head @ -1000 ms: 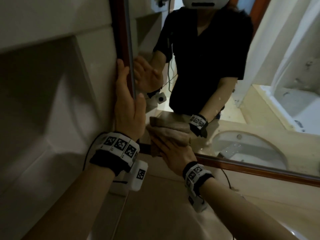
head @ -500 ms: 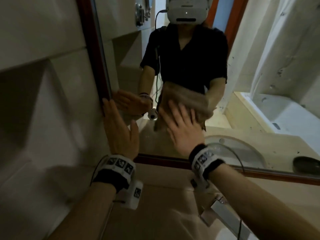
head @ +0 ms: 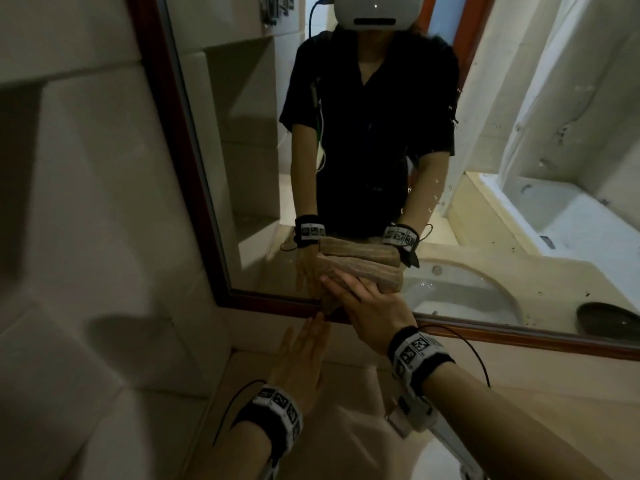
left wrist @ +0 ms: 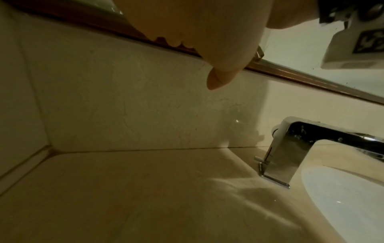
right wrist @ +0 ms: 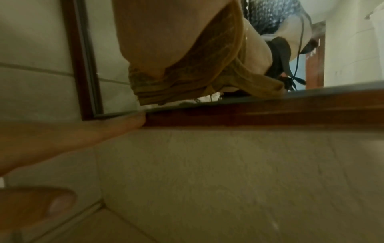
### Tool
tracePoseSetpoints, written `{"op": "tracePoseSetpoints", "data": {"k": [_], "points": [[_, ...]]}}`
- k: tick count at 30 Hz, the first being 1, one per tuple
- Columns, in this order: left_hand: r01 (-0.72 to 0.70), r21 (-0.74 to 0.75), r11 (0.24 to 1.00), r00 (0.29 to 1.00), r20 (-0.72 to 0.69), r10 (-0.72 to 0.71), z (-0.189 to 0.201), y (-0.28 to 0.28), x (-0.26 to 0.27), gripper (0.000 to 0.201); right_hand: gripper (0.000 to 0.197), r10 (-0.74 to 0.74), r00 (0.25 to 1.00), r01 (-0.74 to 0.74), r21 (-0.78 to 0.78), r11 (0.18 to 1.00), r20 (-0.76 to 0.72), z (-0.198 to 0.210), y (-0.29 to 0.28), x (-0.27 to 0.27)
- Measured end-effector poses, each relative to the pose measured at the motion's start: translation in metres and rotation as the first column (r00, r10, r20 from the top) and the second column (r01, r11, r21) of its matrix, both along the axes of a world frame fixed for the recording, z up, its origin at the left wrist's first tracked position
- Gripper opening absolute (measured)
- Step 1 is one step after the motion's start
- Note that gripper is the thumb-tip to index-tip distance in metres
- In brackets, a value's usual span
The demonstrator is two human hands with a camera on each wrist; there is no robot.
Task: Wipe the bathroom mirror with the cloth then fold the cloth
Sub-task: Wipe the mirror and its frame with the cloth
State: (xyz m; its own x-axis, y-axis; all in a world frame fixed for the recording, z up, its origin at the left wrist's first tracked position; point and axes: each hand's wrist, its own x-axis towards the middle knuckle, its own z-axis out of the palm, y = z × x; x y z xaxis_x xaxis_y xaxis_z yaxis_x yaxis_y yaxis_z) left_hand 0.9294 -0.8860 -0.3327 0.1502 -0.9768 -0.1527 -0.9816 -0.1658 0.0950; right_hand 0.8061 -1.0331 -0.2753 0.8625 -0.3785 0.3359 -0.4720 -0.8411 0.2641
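The mirror (head: 249, 168) has a dark red-brown frame (head: 180, 161). My right hand (head: 360, 292) lies flat with straight fingers and presses the folded brown cloth (head: 328, 308) against the glass just above the bottom frame rail. From the right wrist, the cloth (right wrist: 187, 82) bunches under the palm, its lower edge near the rail (right wrist: 249, 113). My left hand (head: 304, 351) is flat and empty below the mirror, fingertips up at the rail's underside on the beige backsplash. Its thumb (left wrist: 218, 78) points down in the left wrist view.
A chrome faucet (left wrist: 290, 148) and a white basin (left wrist: 343, 205) sit to the right on the beige counter (left wrist: 145, 189). A tiled wall (head: 86, 202) closes the left side. The mirror reflects me, a bathtub and a dark dish (head: 606, 322).
My right hand slid the cloth from mid-glass down to the bottom rail. My left hand dropped from the mirror's left frame to the backsplash below the mirror.
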Motion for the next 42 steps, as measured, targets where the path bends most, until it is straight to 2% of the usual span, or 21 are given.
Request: {"op": "tracePoseSetpoints", "data": {"k": [2,7,9,11,13,17,20,22,24,27,31,33,35,38,40,42], "points": [[0.04,0.002,0.999,0.997,0.061,-0.041,0.004,-0.001,0.0,0.081,0.073,-0.01,0.997,0.012,-0.032,0.999,0.082,0.019,-0.003,0.002],[0.163,-0.068,0.984,0.983,0.098,-0.156,0.02,-0.018,-0.013,0.086,0.061,-0.05,0.945,0.116,-0.188,0.975,0.324,0.118,-0.015,0.011],[0.152,-0.125,0.98,0.986,0.085,-0.142,0.023,-0.029,-0.023,0.082,0.062,-0.042,0.93,0.131,-0.222,0.966,0.364,0.13,-0.017,0.011],[0.12,-0.151,0.981,0.992,0.047,-0.114,0.024,-0.036,-0.028,0.079,0.062,-0.024,0.937,0.109,-0.229,0.967,0.347,0.113,-0.018,0.008],[0.104,-0.107,0.989,0.993,0.063,-0.098,0.023,-0.038,-0.029,0.076,0.064,-0.023,0.959,0.075,-0.172,0.982,0.284,0.072,-0.019,-0.003],[0.129,-0.079,0.989,0.985,0.123,-0.119,0.026,-0.041,-0.028,0.071,0.08,-0.074,0.997,0.073,0.026,0.997,0.014,-0.024,-0.014,-0.043],[0.098,-0.077,0.992,0.993,0.078,-0.092,0.033,-0.048,-0.033,0.065,0.073,-0.066,0.992,0.077,0.101,0.992,-0.112,-0.05,-0.017,-0.063],[0.051,-0.072,0.996,0.998,0.034,-0.049,0.043,-0.054,-0.039,0.054,0.066,-0.032,0.985,0.049,0.099,0.994,-0.17,-0.039,-0.021,-0.069],[-0.007,-0.061,0.998,1.0,-0.015,0.006,0.058,-0.058,-0.043,0.04,0.064,-0.04,0.99,0.057,0.115,0.992,-0.139,-0.016,-0.023,-0.071],[-0.015,0.023,1.0,1.0,-0.01,0.016,0.08,-0.069,-0.043,0.041,0.063,-0.068,0.997,0.066,0.075,0.995,0.035,0.041,-0.029,-0.07],[0.018,0.209,0.978,0.999,-0.038,-0.01,0.1,-0.086,-0.037,0.048,0.062,-0.06,0.965,0.112,-0.194,0.974,0.256,0.153,-0.041,-0.06],[0.034,0.233,0.972,0.999,-0.034,-0.026,0.106,-0.091,-0.034,0.048,0.062,-0.08,0.923,0.175,-0.224,0.959,0.377,0.204,-0.043,-0.054],[0.046,0.252,0.967,0.999,-0.031,-0.039,0.107,-0.094,-0.033,0.049,0.062,-0.107,0.899,0.219,-0.225,0.949,0.425,0.235,-0.044,-0.048],[0.04,0.267,0.963,0.999,-0.019,-0.036,0.109,-0.1,-0.032,0.043,0.065,-0.111,0.9,0.226,-0.234,0.946,0.421,0.233,-0.042,-0.045],[0.027,0.29,0.957,1.0,-0.021,-0.022,0.109,-0.104,-0.033,0.039,0.068,-0.108,0.925,0.194,-0.207,0.959,0.365,0.201,-0.039,-0.044],[0.008,0.289,0.957,0.999,-0.033,0.002,0.105,-0.106,-0.032,0.026,0.068,-0.115,0.959,0.157,-0.146,0.977,0.258,0.15,-0.031,-0.047]]}}
